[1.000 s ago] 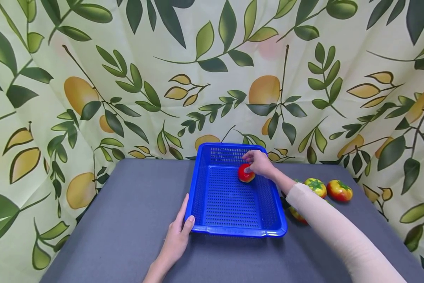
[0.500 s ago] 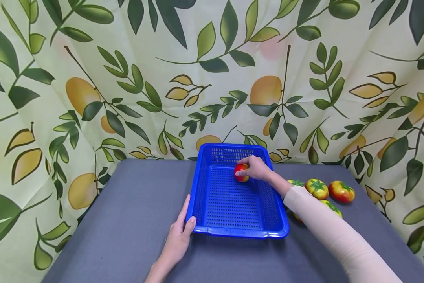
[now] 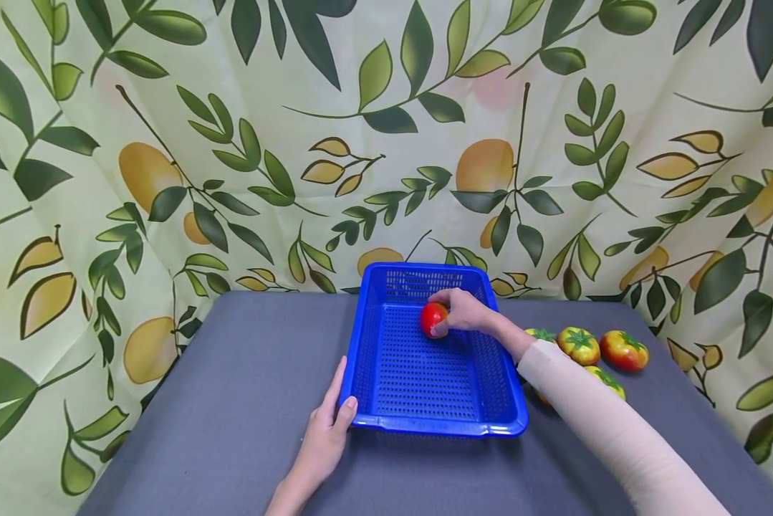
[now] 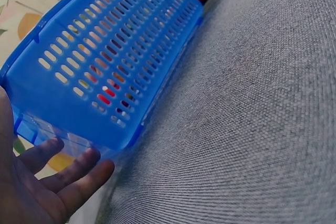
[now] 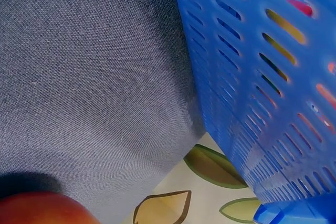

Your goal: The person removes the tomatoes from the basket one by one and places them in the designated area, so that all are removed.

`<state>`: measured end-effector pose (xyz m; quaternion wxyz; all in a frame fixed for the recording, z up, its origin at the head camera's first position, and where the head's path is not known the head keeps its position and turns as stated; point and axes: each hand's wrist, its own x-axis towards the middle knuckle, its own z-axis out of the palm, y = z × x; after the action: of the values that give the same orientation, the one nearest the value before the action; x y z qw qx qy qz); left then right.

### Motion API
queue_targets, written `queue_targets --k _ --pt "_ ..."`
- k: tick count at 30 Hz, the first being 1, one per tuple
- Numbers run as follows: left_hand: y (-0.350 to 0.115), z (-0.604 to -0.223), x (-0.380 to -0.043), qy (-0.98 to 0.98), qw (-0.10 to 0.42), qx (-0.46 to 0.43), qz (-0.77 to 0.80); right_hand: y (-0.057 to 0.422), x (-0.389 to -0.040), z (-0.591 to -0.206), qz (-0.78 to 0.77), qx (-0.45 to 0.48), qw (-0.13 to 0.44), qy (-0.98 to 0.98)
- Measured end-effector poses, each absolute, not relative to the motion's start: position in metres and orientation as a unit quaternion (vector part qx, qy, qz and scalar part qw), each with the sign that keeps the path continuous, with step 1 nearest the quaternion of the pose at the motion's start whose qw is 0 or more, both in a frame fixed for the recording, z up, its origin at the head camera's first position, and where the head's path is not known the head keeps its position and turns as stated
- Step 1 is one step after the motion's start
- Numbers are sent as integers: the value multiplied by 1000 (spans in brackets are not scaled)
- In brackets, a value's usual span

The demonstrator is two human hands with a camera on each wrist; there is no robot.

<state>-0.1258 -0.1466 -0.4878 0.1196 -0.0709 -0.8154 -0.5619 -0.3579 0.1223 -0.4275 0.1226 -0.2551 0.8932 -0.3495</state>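
Note:
Inside the blue plastic basket, my right hand grips a red tomato with thumb and fingers, near the back right part. The right wrist view shows the perforated basket wall from outside; that hand is hidden there. My left hand holds the basket's near left corner, its thumb on the rim and its fingers along the outer side. From the left wrist view, the fingers of that hand lie against the end wall of the basket. Red shows through the slots.
Several red and yellow tomatoes with green tops, one of them a tomato farthest right, lie right of the basket, partly behind the right sleeve. A grey cloth covers the table. A leaf-patterned curtain hangs behind it.
My right hand has moved a little left and down inside the basket, carrying the tomato toward the middle. My left hand keeps its place on the basket's corner.

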Motion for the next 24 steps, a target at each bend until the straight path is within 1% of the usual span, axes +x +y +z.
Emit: queue_targets --k 10,18,24 --pt "-146 -489 -126 -819 120 -65 -557 124 -355 -426 -376 -259 106 883" --pt "-145 -487 -130 -816 120 -82 -560 129 -356 -418 -403 -243 42 881" --pt "-146 -487 -127 -818 126 -78 -555 133 -352 -414 -444 -239 50 862"
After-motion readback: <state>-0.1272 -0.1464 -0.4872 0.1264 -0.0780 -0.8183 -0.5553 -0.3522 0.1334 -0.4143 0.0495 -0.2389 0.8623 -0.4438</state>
